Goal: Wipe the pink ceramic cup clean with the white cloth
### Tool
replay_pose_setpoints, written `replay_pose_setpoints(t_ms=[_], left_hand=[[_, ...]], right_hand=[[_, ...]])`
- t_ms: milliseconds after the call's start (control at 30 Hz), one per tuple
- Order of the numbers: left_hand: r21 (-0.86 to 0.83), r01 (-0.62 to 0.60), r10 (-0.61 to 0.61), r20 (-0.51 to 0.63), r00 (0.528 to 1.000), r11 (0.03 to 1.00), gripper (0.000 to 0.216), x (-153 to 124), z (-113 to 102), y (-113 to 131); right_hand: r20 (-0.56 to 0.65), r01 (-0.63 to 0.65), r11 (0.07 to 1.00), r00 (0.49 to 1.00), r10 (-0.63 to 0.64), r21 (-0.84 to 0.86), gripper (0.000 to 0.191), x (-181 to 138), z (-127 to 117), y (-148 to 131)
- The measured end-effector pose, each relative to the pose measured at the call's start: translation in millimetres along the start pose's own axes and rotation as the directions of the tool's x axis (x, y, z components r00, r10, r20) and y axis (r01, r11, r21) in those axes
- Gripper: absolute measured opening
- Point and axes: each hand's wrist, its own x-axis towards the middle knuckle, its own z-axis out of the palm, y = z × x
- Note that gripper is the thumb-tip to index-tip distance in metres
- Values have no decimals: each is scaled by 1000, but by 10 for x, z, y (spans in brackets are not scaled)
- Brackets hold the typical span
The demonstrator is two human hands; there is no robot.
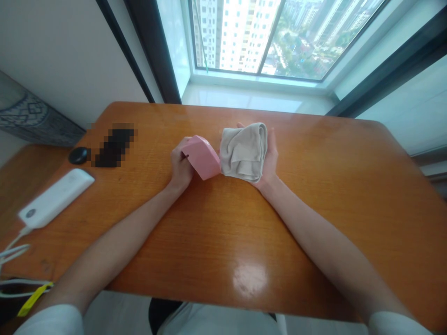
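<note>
My left hand is closed around the left end of a pink box-like object, which is tilted above the wooden table. What kind of object it is I cannot tell. A folded light-grey cloth lies on the palm of my right hand, whose thumb side and fingertips show around it. The cloth hides most of those fingers. Side by side over the middle of the table, the pink object's right corner comes up against the cloth's left edge or very near it.
At the left, a white power strip lies with its white cable. Beyond it are a black mouse and a pixelated dark object. A yellow tag hangs near the front left edge. A window rises behind the table.
</note>
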Motion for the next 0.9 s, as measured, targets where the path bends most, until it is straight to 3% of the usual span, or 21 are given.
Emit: replay_pose_setpoints(t_ms=[167,300,400,467,533,567,600,633,667,700,767,833,900], left_hand=[[30,23,-23,-15,1000,999,13,1,8,-3],[40,19,-20,10,1000,999,13,-10,1,6],[18,15,-15,-1,1000,1000,14,12,-8,-26],[-5,24,-24,-24,999,1000,14,37,-13,-68],[-32,32,-34,-48,998,999,14,56,-19,-105],[-42,35,-38,-54,998,998,14,61,-21,-114],[-47,39,-41,-55,998,998,13,62,-23,-117],[-47,42,-45,-53,998,998,12,60,-23,-112],[-41,47,-49,-49,998,998,11,56,-22,-100],[-30,51,-53,-45,998,998,11,50,-20,-84],[-4,58,-58,-40,998,998,14,37,-9,-47],[12,65,-65,-33,997,998,17,28,4,-14],[17,79,-79,-26,997,997,19,23,16,8]], right_hand=[[-45,56,990,997,-62,-127,55,-43,-8,-144],[-28,71,973,996,-79,-218,56,-141,-52,-219],[-90,113,922,984,-156,-369,50,-209,-333,-216],[-223,181,829,913,-342,-529,44,-253,-608,-237],[-367,165,673,732,-574,-721,42,-330,-842,-301],[-356,145,569,649,-672,-810,40,-389,-914,-346],[-276,144,454,624,-732,-879,39,-461,-948,-392],[-145,172,332,653,-743,-927,36,-542,-948,-434],[20,233,214,719,-695,-949,32,-628,-921,-466],[196,314,109,789,-582,-943,28,-710,-879,-486],[443,455,-46,833,-332,-889,25,-847,-793,-485],[522,503,-143,826,-213,-853,30,-927,-746,-446],[507,473,-192,834,-219,-860,27,-961,-735,-404]])
